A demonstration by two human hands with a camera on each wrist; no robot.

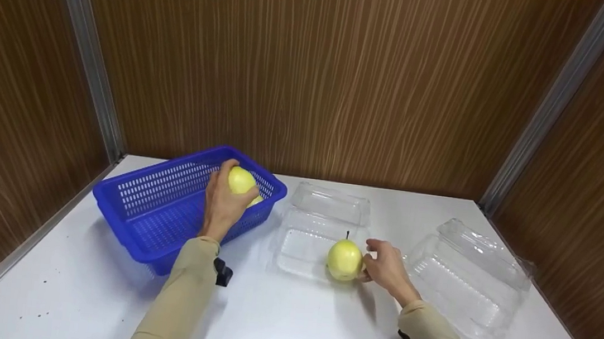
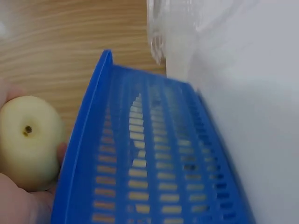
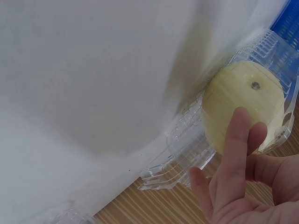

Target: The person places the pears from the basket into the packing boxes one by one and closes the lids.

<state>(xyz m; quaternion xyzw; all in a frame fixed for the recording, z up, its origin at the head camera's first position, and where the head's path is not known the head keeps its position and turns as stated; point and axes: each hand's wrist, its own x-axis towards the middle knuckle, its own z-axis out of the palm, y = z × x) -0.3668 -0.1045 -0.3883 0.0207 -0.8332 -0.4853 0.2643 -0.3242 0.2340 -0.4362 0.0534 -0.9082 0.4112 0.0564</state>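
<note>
My left hand (image 1: 223,201) grips a yellow pear (image 1: 241,180) just above the far right end of a blue slotted basket (image 1: 162,216). The left wrist view shows that pear (image 2: 29,140) held beside the basket's wall (image 2: 154,154). A bit of another yellow fruit (image 1: 257,201) shows under it in the basket. A second pear (image 1: 345,259) with a stem stands in the front right corner of an open clear plastic box (image 1: 306,237). My right hand (image 1: 386,267) is beside this pear, fingers (image 3: 233,154) straight and relaxed against it (image 3: 243,107).
Another open clear plastic box (image 1: 464,279) lies at the right on the white table (image 1: 291,325). Wooden walls close in the table at the back and on both sides.
</note>
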